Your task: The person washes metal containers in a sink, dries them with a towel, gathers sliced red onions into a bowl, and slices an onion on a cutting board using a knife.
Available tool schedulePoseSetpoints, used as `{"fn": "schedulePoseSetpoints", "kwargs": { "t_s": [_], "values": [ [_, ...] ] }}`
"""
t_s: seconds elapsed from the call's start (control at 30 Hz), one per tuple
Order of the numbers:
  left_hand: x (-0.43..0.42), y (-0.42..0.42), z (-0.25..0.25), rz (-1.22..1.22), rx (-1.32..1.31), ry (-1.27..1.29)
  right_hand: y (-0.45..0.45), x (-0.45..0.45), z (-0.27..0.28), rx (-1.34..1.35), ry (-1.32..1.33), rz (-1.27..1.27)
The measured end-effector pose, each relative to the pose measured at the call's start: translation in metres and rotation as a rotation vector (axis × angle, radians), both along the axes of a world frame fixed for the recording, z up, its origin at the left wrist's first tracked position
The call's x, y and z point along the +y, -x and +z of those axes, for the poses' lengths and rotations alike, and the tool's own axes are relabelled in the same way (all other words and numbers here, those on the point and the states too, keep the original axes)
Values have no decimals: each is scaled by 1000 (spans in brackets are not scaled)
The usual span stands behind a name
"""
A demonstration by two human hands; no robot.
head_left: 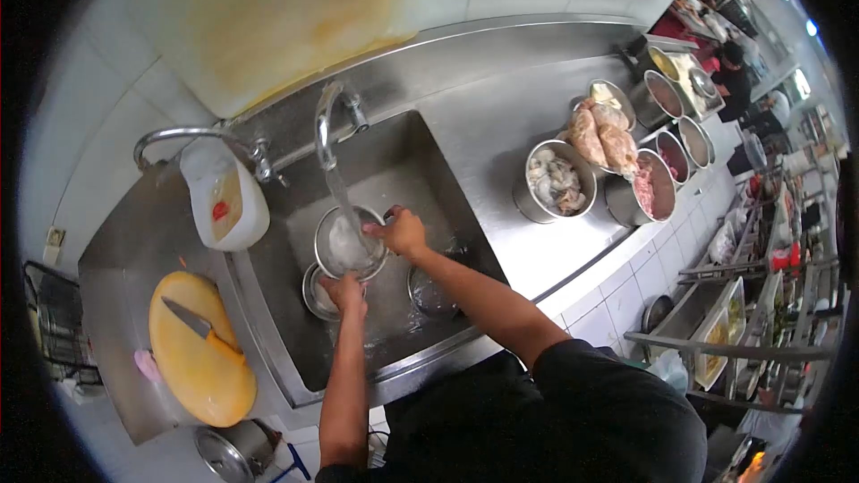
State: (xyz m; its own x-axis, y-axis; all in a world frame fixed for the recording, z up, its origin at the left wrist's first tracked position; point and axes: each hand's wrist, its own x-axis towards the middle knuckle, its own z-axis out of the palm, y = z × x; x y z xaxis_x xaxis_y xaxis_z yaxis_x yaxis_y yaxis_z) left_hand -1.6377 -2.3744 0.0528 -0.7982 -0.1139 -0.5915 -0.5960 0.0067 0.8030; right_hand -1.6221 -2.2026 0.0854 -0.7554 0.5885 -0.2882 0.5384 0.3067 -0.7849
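Observation:
Under the running faucet (324,130), a round metal pot (321,246) is held over the sink basin (420,156). Water pours into it and looks white and frothy inside. My left hand (344,293) grips the near rim, fingers closed. On the right side of the rim, my right hand (400,231) is closed with fingertips at the edge. Below the left of this pot sits a second metal pot (313,295), partly hidden. Another metal container (432,293) rests in the basin under my right forearm.
Left of the sink, a knife (192,317) lies on a yellow cutting board (215,394), near a white plastic container (246,224). On the right counter stand a pot of seafood (555,181), bagged meat (601,134) and several metal pots. People (735,80) are in the far background.

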Motion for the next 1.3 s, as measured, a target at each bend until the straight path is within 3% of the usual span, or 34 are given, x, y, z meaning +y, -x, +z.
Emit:
{"fn": "schedulePoseSetpoints", "kwargs": {
  "t_s": [0.17,0.23,0.33,0.4,0.43,0.5,0.53,0.6,0.63,0.7,0.8,0.83,0.93,1.0,1.1,1.2,1.3],
  "values": [
    [7,7,6,-183,200,47,-1,-28,50,272,-367,-102],
    [14,3,-1,-267,301,89,14,-48,9,266,-382,22],
    [19,1,-2,-335,430,121,37,-71,-55,368,64,-38],
    [7,12,0,-445,453,180,17,-71,-27,352,482,1],
    [9,10,36,-412,201,137,12,-70,-40,255,547,44],
    [-4,20,19,-607,391,343,7,-65,-91,49,685,142],
    [-12,23,12,-701,489,452,1,-62,-100,12,442,467],
    [-14,23,-4,-682,397,413,-14,-42,-99,-67,-102,1083],
    [-20,21,-18,-702,384,425,-21,-35,-95,-116,-323,1131],
    [-6,3,10,-628,297,241,-32,-26,-65,-218,-764,1197],
    [13,1,36,-616,190,74,-23,-34,-79,-24,-502,529],
    [18,1,38,-616,235,76,-11,-38,-87,-12,-375,431],
    [15,17,15,-562,163,-46,31,-67,-128,51,447,-410],
    [15,24,32,-617,145,3,21,-60,-108,192,598,-294],
    [3,44,49,-676,107,101,-7,-46,-26,241,197,-33],
    [-3,54,68,-862,138,239,-18,-62,-12,624,-261,70],
    [5,41,100,-945,147,325,-25,-66,-2,709,-309,456]
  ]
}}
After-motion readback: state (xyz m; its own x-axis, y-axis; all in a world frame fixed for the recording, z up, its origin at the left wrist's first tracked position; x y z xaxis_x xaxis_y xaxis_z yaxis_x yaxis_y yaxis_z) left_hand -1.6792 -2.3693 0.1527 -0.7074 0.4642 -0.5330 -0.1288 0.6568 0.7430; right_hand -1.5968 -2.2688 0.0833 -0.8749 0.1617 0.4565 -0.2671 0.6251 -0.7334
